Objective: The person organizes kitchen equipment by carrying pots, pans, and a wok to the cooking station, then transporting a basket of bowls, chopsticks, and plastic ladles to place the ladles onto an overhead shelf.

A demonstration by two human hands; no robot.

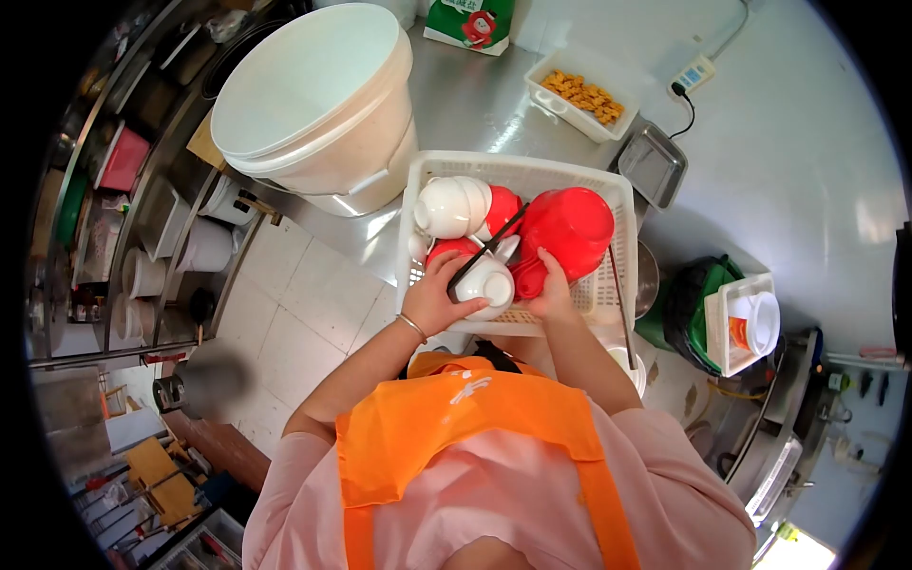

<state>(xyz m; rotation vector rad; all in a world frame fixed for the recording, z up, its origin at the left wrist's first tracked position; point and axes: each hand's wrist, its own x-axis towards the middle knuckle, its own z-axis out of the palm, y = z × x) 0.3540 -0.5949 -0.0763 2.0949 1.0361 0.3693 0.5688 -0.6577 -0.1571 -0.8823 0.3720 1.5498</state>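
Observation:
A white perforated plastic basket (617, 180) stands in front of me with dishes in it. My left hand (435, 302) is closed around a small white bowl (492, 289) that lies tipped with its base towards me. Dark chopsticks (489, 249) slant across the dishes just beyond these fingers. My right hand (553, 293) grips a small rounded red piece, which looks like a spoon (529, 278), below a large red bowl (581, 220). Stacked white bowls (454, 207) lie on their side at the basket's far left, against another red bowl (502, 209).
A large white bucket (380, 142) stands on the steel counter (475, 85) left of the basket. Behind are a tray of golden snack pieces (553, 100), a green bag (465, 24) and a metal tray (654, 161). A green bin (679, 318) stands right; shelves (142, 190) line the left.

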